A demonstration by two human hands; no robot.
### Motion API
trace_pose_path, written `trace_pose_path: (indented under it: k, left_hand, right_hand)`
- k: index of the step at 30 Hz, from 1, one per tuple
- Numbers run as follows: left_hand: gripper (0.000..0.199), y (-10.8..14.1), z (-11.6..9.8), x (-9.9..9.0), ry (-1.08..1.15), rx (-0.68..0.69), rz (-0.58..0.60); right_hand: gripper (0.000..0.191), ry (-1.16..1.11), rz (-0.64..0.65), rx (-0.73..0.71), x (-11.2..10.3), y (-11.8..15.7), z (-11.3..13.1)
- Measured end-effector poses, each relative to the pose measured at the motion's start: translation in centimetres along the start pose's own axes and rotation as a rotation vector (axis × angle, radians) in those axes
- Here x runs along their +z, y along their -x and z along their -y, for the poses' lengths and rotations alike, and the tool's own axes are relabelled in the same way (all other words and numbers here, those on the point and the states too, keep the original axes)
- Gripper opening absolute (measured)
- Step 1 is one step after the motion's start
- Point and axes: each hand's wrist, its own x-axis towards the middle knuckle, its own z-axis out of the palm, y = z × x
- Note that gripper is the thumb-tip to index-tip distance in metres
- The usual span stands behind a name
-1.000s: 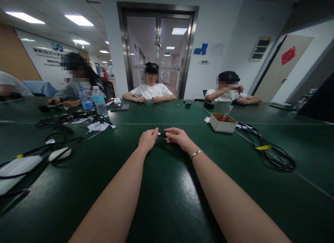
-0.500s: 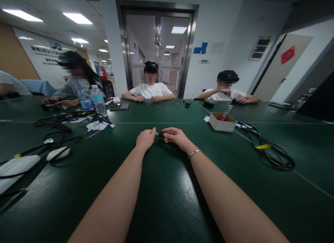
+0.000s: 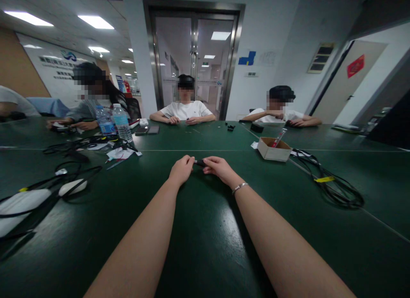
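My left hand is closed, pinching the silvery end of a small black-handled tool between thumb and fingers. From the other side, my right hand grips its dark handle with the fingertips. The tool lies roughly level, just above the green table, between both hands. Its exact kind is too small to make out, and both of its ends are partly hidden by fingers.
A small open box holding a clear-and-red tube stands to the right, near a coiled black cable. Leftward are two water bottles, tangled cables, papers and a white device. Several people sit around the table.
My left hand has shifted slightly right and its fingers have moved a little on the silvery end. The right hand keeps its hold on the handle, and the view has drifted slightly.
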Motion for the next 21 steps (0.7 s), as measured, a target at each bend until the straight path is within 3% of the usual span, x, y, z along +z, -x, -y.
trace_pose_path:
  k: [9, 17, 21]
  left_hand:
    - [0.011, -0.9, 1.1, 0.9, 0.234, 0.125, -0.109]
    - [0.027, -1.1, 1.6, 1.3, 0.323, 0.046, -0.004]
    - [0.019, -1.2, 1.5, 1.2, 0.327, 0.062, -0.037]
  right_hand:
    - [0.008, 0.005, -0.022, 0.015, 0.1, 0.0, 0.1]
    - [0.007, 0.022, -0.024, 0.015, 0.2, 0.0, 0.0]
    - [0.008, 0.033, -0.021, 0.018, 0.2, 0.0, 0.0]
